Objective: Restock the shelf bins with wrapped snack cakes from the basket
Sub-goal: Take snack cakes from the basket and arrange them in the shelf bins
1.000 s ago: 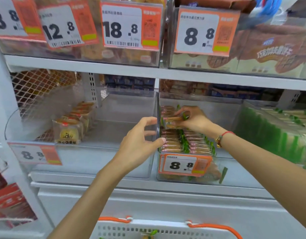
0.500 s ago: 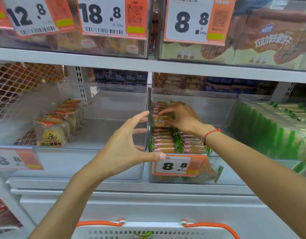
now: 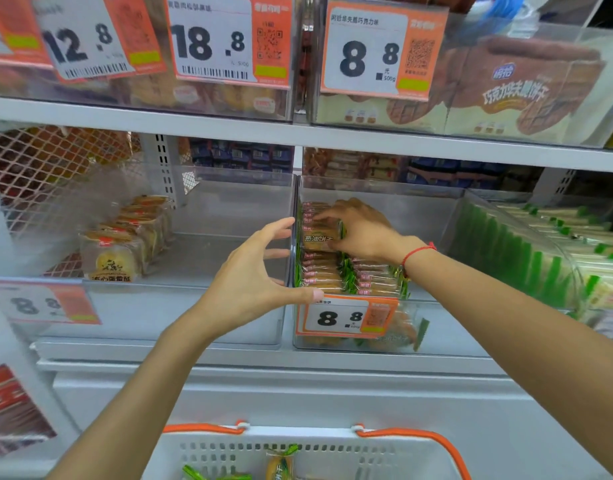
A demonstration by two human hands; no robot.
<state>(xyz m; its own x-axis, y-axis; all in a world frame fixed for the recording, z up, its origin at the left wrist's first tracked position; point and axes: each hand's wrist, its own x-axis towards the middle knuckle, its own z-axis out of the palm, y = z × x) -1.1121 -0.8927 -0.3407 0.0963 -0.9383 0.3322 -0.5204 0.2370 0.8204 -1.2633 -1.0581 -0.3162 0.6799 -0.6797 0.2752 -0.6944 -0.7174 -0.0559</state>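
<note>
A clear shelf bin (image 3: 433, 216) holds rows of green-edged wrapped snack cakes (image 3: 374, 284). Inside it, my right hand (image 3: 364, 230) grips one wrapped cake (image 3: 317, 239) near the bin's left wall, above the row. My left hand (image 3: 253, 275) hovers outside that wall with fingers spread, its thumb touching the bin's front corner above the 8.8 price tag (image 3: 336, 317). At the bottom, the white basket (image 3: 332, 445) with orange handles contains a few more wrapped cakes (image 3: 279, 462).
The clear bin to the left (image 3: 208, 306) holds a short row of yellow pastry packs (image 3: 114, 258). A curved clear bin of green-and-white packs (image 3: 540, 258) stands on the right. The upper shelf (image 3: 298, 136) carries bins with price tags close above my hands.
My left hand's fingers have spread wider beside the bin wall. My right hand has kept its hold on the cake and sits slightly further back in the bin. The view has shifted a little.
</note>
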